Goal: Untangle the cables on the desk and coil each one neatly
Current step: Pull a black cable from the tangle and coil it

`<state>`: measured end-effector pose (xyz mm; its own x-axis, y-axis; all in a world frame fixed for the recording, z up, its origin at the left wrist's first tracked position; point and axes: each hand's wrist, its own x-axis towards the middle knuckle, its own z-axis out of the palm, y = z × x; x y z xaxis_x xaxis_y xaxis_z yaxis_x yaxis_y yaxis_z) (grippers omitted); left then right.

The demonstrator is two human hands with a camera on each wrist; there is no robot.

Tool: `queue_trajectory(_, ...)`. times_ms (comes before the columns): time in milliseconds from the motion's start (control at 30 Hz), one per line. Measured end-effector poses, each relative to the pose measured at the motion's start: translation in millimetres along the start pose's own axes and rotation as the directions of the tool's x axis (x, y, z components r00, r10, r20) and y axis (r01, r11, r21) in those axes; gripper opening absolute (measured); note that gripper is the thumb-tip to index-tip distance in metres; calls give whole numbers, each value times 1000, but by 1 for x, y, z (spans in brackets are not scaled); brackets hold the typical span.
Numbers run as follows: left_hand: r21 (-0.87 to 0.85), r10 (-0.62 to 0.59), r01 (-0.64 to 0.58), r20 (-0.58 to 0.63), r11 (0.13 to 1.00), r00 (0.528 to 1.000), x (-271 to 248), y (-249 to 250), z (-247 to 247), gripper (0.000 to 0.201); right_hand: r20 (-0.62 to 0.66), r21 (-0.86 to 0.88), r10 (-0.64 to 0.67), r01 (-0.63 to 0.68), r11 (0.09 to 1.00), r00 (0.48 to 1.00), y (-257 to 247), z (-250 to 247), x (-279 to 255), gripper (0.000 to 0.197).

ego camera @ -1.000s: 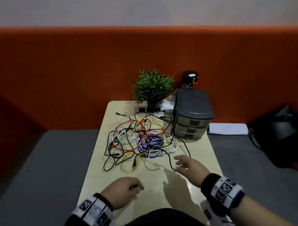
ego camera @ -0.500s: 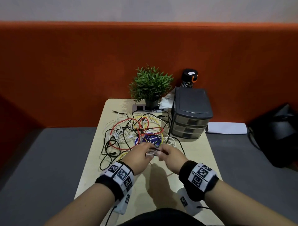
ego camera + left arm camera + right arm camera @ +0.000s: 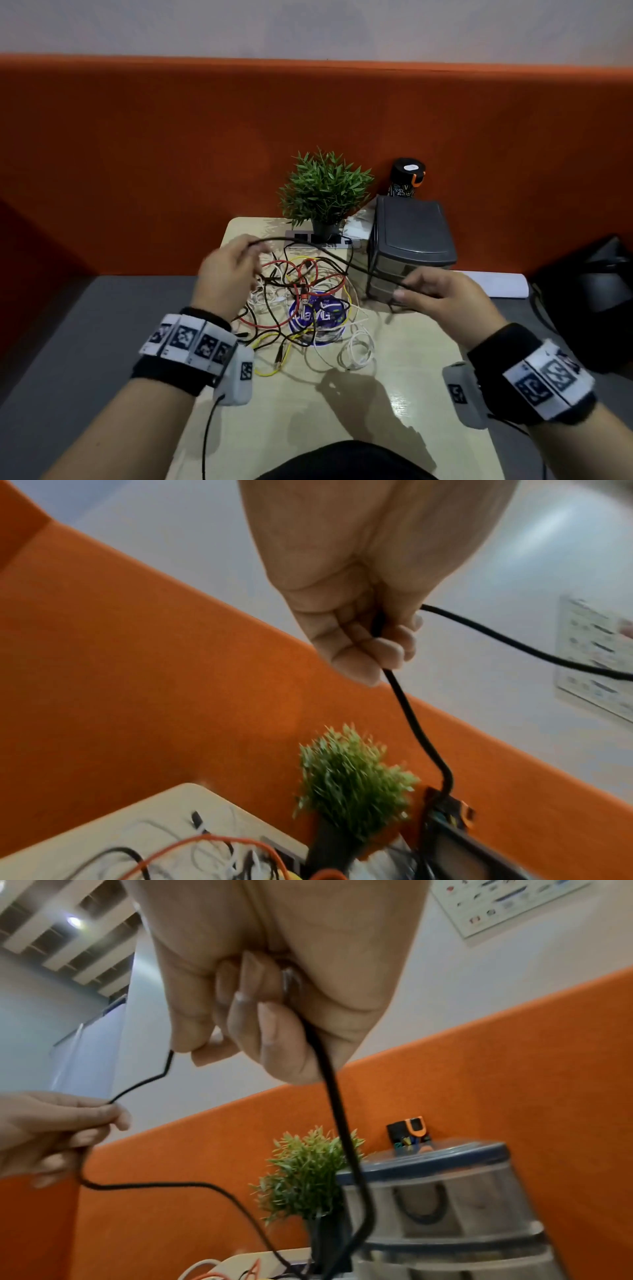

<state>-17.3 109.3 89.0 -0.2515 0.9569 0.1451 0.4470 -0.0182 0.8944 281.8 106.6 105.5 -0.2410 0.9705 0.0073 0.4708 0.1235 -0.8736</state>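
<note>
A tangle of cables (image 3: 305, 301) in red, yellow, white and black lies mid-desk (image 3: 394, 394). Both hands are raised above it with one black cable (image 3: 329, 255) stretched between them. My left hand (image 3: 227, 270) grips it at the left, fingers curled round it (image 3: 383, 642). My right hand (image 3: 442, 294) pinches the same cable at the right, in front of the drawer unit; its metal plug end (image 3: 289, 982) sits in the palm. The black cable (image 3: 342, 1137) hangs down from each fist back into the pile.
A grey plastic drawer unit (image 3: 411, 240) stands at the desk's back right, a potted green plant (image 3: 323, 192) and a power strip (image 3: 322, 238) at the back middle. A black and orange bottle (image 3: 407, 176) is behind the drawers. A blue round sticker (image 3: 318, 315) lies under the tangle.
Both hands went from the front of the desk into the tangle, met at its near edge, then rose and parted with a black cable drawn out between them.
</note>
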Motion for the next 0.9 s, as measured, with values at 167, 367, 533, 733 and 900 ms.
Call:
queue_trajectory(167,-71,-143,132,-185,989,972,26,-23,-42,23,-120,-12,13,-14,1000,993,15,-25,-1,12)
queue_trajectory(367,42,-234,243,-165,969,958,40,-47,-66,17,-236,23,47,-43,999,971,31,-34,2,18)
queue_trajectory(533,591,-567,249,443,767,694,37,-58,-43,26,-251,189,-30,79,979,968,25,-21,3,45)
queue_trajectory(733,492,-195,-112,529,863,826,3,-2,-23,43,-247,-502,-408,244,830,879,10,-1,14,43)
queue_trajectory(900,304,105,-286,497,909,861,-3,36,1,49,-76,-222,-377,353,909,923,-10,14,13,43)
